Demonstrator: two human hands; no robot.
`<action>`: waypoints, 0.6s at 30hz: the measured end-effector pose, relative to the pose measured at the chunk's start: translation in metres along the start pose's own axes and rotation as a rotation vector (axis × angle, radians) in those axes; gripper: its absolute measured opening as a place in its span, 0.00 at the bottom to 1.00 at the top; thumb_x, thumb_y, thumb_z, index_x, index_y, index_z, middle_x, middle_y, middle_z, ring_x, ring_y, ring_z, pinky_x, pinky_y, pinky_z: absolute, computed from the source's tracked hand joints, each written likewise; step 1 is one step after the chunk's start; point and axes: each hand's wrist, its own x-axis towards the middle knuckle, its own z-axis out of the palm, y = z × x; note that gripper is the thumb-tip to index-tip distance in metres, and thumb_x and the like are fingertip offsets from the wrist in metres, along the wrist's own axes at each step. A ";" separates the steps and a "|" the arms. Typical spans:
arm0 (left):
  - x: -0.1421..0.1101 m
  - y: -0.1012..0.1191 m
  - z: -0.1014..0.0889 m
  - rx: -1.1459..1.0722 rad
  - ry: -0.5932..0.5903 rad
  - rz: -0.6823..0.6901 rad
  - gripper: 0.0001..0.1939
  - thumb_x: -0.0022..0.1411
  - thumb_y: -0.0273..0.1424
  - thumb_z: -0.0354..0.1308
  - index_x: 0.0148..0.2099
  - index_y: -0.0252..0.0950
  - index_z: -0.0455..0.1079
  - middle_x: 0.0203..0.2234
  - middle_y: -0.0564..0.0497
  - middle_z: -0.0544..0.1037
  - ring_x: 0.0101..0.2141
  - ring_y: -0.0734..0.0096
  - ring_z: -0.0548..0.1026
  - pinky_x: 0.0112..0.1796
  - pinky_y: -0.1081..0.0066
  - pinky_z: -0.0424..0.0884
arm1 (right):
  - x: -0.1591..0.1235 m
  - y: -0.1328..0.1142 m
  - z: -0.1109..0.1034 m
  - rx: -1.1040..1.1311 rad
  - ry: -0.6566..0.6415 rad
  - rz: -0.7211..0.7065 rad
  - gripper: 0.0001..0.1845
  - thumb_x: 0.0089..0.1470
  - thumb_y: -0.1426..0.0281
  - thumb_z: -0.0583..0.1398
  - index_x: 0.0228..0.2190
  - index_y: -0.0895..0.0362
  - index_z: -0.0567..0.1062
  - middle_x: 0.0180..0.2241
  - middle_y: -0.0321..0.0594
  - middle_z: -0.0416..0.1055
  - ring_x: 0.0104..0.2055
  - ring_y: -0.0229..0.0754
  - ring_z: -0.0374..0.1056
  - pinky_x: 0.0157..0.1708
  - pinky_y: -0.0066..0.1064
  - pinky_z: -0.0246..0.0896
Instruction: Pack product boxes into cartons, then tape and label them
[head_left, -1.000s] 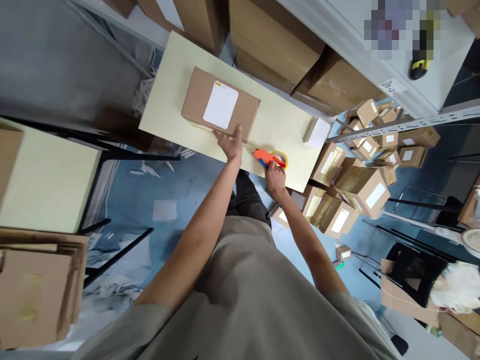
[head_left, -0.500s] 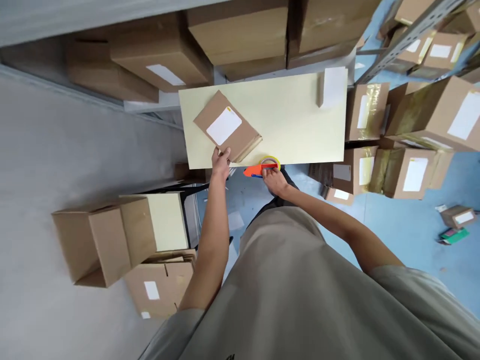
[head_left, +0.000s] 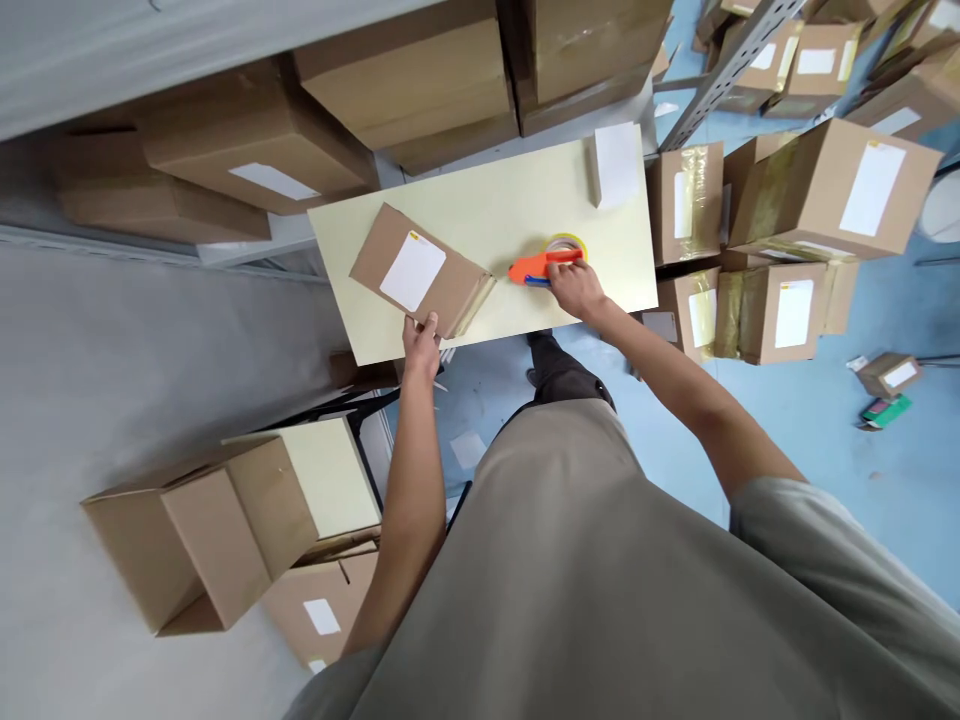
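A flat brown cardboard box [head_left: 448,285] with a white label lies on the left part of a pale yellow table [head_left: 495,205]. My left hand [head_left: 421,342] grips the box's near corner at the table's front edge. My right hand [head_left: 574,288] is closed on an orange tape dispenser [head_left: 538,266] with a yellow-rimmed roll, resting on the table right of the box. A small white-labelled box [head_left: 615,165] stands at the table's far right corner.
Large cardboard boxes [head_left: 405,85] are stacked behind the table. Several labelled boxes [head_left: 784,240] lie on the blue floor to the right by a metal rack. An open empty box [head_left: 187,530] and a second small table sit at lower left.
My right hand has moved the tape dispenser from the table's front edge onto the table top. The left hand keeps hold of the box's corner. The view has shifted.
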 end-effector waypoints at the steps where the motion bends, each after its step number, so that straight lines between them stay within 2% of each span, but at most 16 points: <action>1: -0.002 0.003 -0.001 0.020 -0.011 -0.004 0.33 0.67 0.49 0.73 0.69 0.49 0.70 0.72 0.40 0.76 0.71 0.61 0.77 0.67 0.57 0.76 | 0.017 -0.005 -0.001 -0.031 -0.025 -0.026 0.19 0.74 0.81 0.46 0.56 0.77 0.71 0.47 0.65 0.84 0.51 0.53 0.83 0.64 0.45 0.66; 4: -0.005 0.012 -0.007 0.030 -0.039 -0.025 0.36 0.64 0.46 0.74 0.71 0.50 0.71 0.71 0.41 0.78 0.71 0.59 0.76 0.68 0.56 0.75 | 0.053 -0.016 -0.005 -0.101 -0.074 -0.105 0.23 0.70 0.84 0.46 0.60 0.79 0.70 0.50 0.62 0.83 0.55 0.53 0.82 0.68 0.46 0.65; 7: 0.001 0.025 -0.020 0.049 -0.081 -0.049 0.41 0.62 0.40 0.73 0.75 0.51 0.68 0.71 0.42 0.79 0.72 0.60 0.76 0.70 0.56 0.73 | 0.065 -0.022 -0.007 -0.064 -0.095 -0.179 0.26 0.69 0.83 0.49 0.64 0.76 0.70 0.52 0.57 0.83 0.60 0.57 0.81 0.70 0.54 0.65; 10: 0.023 0.047 -0.038 0.145 -0.109 -0.035 0.55 0.58 0.32 0.70 0.84 0.50 0.56 0.73 0.42 0.77 0.73 0.60 0.74 0.73 0.55 0.68 | 0.062 -0.032 -0.007 0.048 -0.146 -0.198 0.29 0.67 0.84 0.50 0.65 0.74 0.72 0.52 0.57 0.83 0.63 0.58 0.80 0.72 0.58 0.64; 13: 0.057 0.075 -0.048 0.396 -0.096 0.040 0.63 0.54 0.30 0.68 0.88 0.46 0.48 0.81 0.41 0.65 0.80 0.57 0.63 0.78 0.52 0.57 | 0.059 -0.057 -0.007 0.153 -0.195 -0.191 0.31 0.66 0.85 0.50 0.66 0.69 0.73 0.55 0.57 0.84 0.65 0.59 0.79 0.74 0.59 0.63; 15: 0.081 0.094 -0.042 0.587 -0.040 0.070 0.61 0.56 0.31 0.69 0.88 0.41 0.49 0.85 0.41 0.54 0.84 0.54 0.50 0.81 0.52 0.45 | 0.060 -0.084 -0.008 0.141 -0.259 -0.233 0.32 0.66 0.85 0.50 0.68 0.69 0.72 0.57 0.59 0.83 0.67 0.59 0.78 0.75 0.58 0.62; 18: 0.108 0.113 -0.010 0.717 0.097 0.050 0.56 0.66 0.39 0.66 0.87 0.27 0.47 0.86 0.31 0.43 0.85 0.47 0.34 0.81 0.49 0.29 | 0.065 -0.135 -0.008 0.084 -0.363 -0.317 0.30 0.68 0.84 0.51 0.67 0.70 0.74 0.58 0.61 0.84 0.65 0.59 0.80 0.74 0.56 0.63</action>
